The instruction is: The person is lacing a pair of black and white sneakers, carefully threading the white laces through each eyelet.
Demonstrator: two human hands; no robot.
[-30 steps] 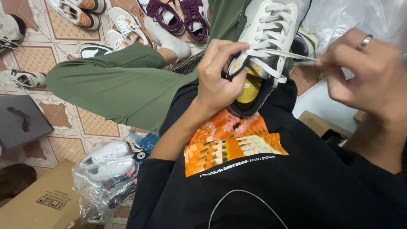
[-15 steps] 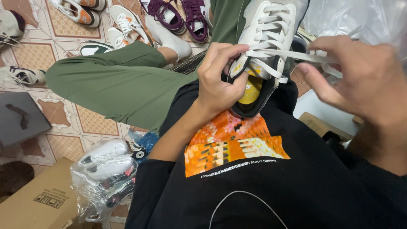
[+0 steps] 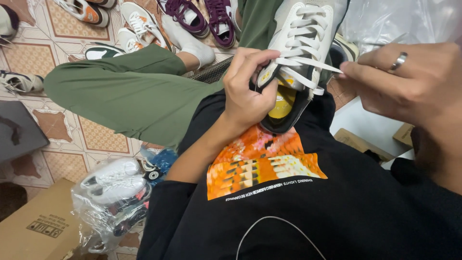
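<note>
A pale grey sneaker point(image 3: 302, 29) with white laces, a black collar and a yellow insole rests on my lap, toe pointing away. My left hand point(image 3: 245, 86) grips its left side near the top eyelets. My right hand point(image 3: 409, 79), with a silver ring on one finger, pinches the end of a white lace point(image 3: 315, 64) and holds it taut across the shoe to the right. I wear a black shirt point(image 3: 308, 212) with an orange print and green trousers point(image 3: 130, 91).
Several loose sneakers point(image 3: 144, 21) lie on the patterned tile floor ahead, among them a purple pair point(image 3: 202, 14). Sneakers in clear plastic bags point(image 3: 113, 197) sit at lower left beside a cardboard box point(image 3: 33, 226). A clear plastic bag point(image 3: 404, 19) lies at upper right.
My right hand has drawn the lace farther to the right and a little lower. The left hand has kept its grip on the shoe.
</note>
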